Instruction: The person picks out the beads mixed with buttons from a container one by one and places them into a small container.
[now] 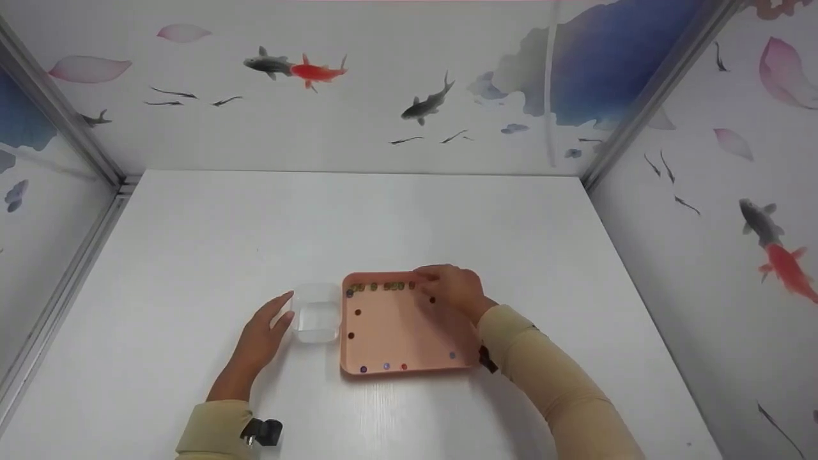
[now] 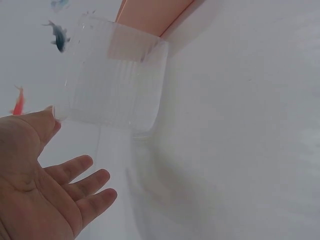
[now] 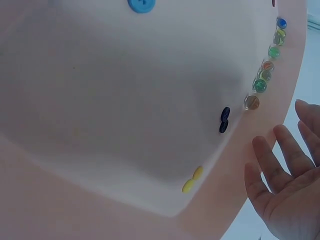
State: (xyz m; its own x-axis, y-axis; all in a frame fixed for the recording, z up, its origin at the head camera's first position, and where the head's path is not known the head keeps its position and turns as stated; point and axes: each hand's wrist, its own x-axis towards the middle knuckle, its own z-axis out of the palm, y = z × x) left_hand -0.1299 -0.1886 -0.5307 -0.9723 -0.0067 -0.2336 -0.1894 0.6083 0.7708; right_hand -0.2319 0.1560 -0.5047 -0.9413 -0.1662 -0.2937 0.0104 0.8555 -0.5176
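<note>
A clear plastic container stands against the left side of a pink tray. My left hand is at the container's left side, fingertips at its wall and the other fingers spread loosely, as the left wrist view shows. Over the tray's far right part is my right hand; its fingers reach the far rim, nothing between them. Along that rim lies a row of glass marbles. Near the hand are dark buttons and yellow buttons.
A blue button lies farther off in the tray, and more small buttons, one of them red, lie along its near side. The white table meets walls printed with fish at the back and sides.
</note>
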